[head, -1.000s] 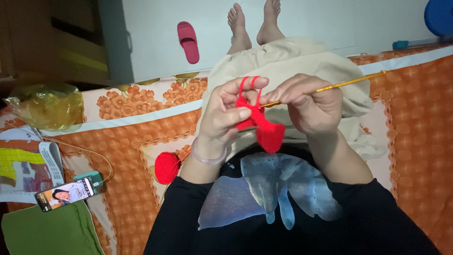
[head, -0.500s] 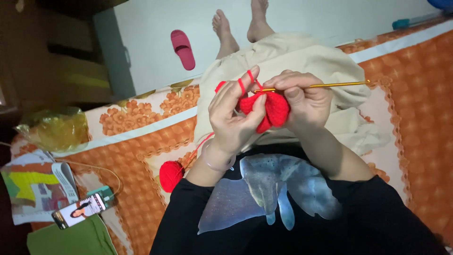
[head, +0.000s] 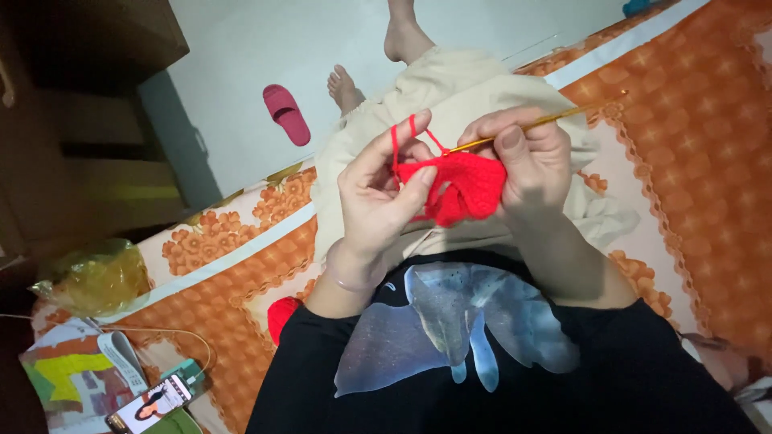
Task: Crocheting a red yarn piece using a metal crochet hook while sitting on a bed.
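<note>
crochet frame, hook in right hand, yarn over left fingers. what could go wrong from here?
1. The red yarn runs taut over the left hand's raised fingers; a slackened grip could likely loosen the tension.
2. The right hand holds the gold crochet hook near its working end; the tip could slip out of the red crochet piece.
3. The red yarn ball sits half-hidden by the left arm, so the strand might snag.
</note>
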